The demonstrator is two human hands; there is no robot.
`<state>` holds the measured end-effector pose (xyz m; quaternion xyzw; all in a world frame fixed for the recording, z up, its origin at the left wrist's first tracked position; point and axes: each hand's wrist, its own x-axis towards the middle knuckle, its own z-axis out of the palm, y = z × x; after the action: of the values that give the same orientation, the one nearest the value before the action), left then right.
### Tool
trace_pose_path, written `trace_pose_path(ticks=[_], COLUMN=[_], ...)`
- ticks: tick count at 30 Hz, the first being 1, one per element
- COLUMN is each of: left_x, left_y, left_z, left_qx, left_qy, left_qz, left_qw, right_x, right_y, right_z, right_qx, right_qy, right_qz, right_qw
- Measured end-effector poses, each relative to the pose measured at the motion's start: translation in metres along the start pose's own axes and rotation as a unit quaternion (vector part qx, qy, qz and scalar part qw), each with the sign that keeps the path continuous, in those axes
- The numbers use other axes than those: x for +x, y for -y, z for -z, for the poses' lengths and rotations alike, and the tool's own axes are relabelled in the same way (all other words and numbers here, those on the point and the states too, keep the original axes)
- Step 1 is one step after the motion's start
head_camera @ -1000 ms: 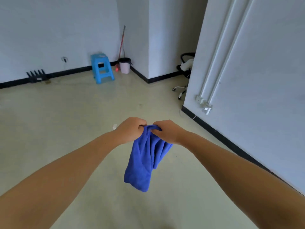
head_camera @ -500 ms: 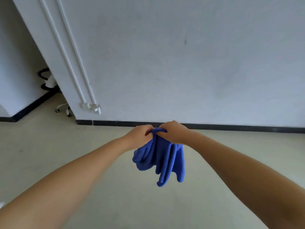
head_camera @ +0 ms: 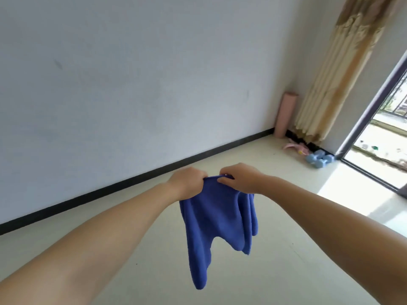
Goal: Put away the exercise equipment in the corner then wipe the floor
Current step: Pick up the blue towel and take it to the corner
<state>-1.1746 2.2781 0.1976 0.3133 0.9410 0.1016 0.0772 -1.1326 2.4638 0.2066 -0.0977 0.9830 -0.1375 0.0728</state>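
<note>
A blue cloth (head_camera: 217, 219) hangs in front of me above the pale floor (head_camera: 275, 260). My left hand (head_camera: 187, 181) and my right hand (head_camera: 242, 178) both grip its top edge, close together. In the far right corner a rolled pink mat (head_camera: 285, 114) stands upright against the wall. Two light blue dumbbells (head_camera: 319, 159) lie on the floor near it, beside a small pink item (head_camera: 295, 148).
A white wall with a black baseboard (head_camera: 154, 175) runs across the left and centre. A beige curtain (head_camera: 334, 69) hangs at the right, next to an open glass door (head_camera: 378, 119) with bright sunlight on the floor.
The view has swung to the right, from the blue stool and pipes to the corner with the mat and dumbbells. Both hands keep hold of the cloth, which has spread a little.
</note>
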Motion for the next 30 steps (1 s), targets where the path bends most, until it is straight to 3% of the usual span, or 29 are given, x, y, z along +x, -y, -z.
trace_pose_path(ticks=[14,20,30], left_x=[0.314,0.466,0.716], left_y=[-0.152,-0.217,-0.31], left_z=[-0.004,0.014,0.008], left_qx=[-0.033,0.001,0.053], left_qy=[0.055,0.06,-0.01], left_qz=[-0.167,-0.279,-0.272], left_qw=[0.984,0.958,0.961], right_x=[0.032,0.06,0.148], right_y=[-0.294,-0.407,-0.645], right_z=[0.087,0.141,0.232], right_qx=[0.062,0.028,0.005], right_qy=[-0.071,-0.112,-0.13], right_qz=[-0.182,-0.245,-0.239], right_qw=[0.979,0.963,0.962])
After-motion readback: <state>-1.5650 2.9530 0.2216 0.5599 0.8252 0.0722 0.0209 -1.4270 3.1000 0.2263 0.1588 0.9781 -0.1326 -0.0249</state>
